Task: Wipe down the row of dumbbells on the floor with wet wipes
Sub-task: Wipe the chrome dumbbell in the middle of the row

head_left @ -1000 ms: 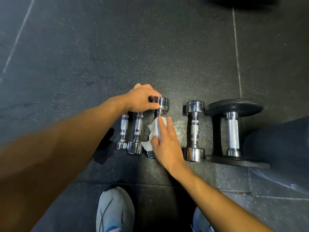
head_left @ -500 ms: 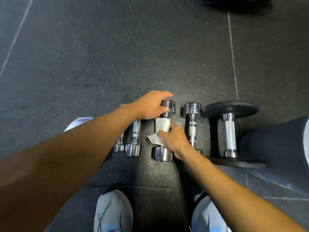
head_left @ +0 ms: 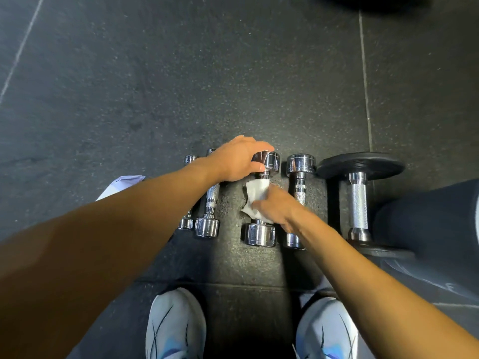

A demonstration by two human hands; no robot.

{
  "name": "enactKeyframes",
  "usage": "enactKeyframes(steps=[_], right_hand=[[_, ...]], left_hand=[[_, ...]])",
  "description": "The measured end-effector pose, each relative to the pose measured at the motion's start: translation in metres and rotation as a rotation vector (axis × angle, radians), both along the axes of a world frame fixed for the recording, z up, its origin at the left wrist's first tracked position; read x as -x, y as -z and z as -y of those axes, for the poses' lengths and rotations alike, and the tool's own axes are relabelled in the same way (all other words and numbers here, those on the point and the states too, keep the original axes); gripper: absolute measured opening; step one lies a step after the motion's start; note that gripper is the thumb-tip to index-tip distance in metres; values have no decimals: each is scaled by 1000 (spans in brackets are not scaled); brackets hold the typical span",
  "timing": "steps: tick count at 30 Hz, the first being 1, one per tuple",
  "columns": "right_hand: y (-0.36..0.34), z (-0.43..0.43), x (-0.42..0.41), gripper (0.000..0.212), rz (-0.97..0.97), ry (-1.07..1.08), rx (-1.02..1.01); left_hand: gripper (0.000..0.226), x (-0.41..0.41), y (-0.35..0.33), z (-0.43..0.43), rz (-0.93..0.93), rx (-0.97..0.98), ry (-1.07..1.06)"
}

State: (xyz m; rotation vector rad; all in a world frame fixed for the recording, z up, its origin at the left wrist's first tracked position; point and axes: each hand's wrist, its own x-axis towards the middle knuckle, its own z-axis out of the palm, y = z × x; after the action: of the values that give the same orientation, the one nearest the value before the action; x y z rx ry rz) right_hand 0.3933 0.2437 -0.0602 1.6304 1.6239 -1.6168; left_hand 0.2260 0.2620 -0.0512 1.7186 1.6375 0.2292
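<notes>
Item under treatment: the third dumbbell [head_left: 260, 234] of the floor row, counted from the person's left. It lies flat on the rubber floor [head_left: 181, 73]. Its long axis runs straight away from the person, near head towards the shoes [head_left: 176, 327] and far head away.

The left hand [head_left: 237, 159] grips the far head from above, fingers curled over it; judged purpose, to stop the round heads rolling under the rubbing. The right hand [head_left: 274, 206] is clamped on the wet wipe [head_left: 255, 194], pressing it round the handle between the two heads so one stroke covers most of the bar. The hands are apart, each on this same dumbbell.

To its left lie two slimmer dumbbells [head_left: 208, 203]. To its right lie a fourth chrome dumbbell [head_left: 300, 164], then a black plate dumbbell [head_left: 359, 200], all parallel to it
</notes>
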Motion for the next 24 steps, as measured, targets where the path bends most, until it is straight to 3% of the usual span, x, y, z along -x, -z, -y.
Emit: enactKeyframes(steps=[2, 3, 5, 8, 11, 16, 20, 24], right_hand=[[-5, 7, 3, 62, 226, -195, -87], [-4, 11, 6, 76, 297, -190, -100], [0, 18, 9, 81, 343, -133, -145], [5, 13, 7, 55, 233, -3, -180], [9, -7, 7, 23, -36, 343, -78], [11, -24, 2, 27, -387, 611, 205], [13, -19, 6, 17, -437, 604, 263], [17, -18, 14, 22, -410, 561, 207]], left_hand=[[52, -6, -3, -3, -55, -25, 28], [53, -10, -4, -3, -83, -34, 44], [51, -18, -5, -3, -121, -43, 59], [42, -28, -4, -3, -130, -59, 40], [38, -30, -7, -6, -136, -59, 41], [35, -30, -13, -8, -254, -92, 104], [42, -21, -14, -6, -270, -104, 92], [43, -12, -10, 1, -251, -87, 76]])
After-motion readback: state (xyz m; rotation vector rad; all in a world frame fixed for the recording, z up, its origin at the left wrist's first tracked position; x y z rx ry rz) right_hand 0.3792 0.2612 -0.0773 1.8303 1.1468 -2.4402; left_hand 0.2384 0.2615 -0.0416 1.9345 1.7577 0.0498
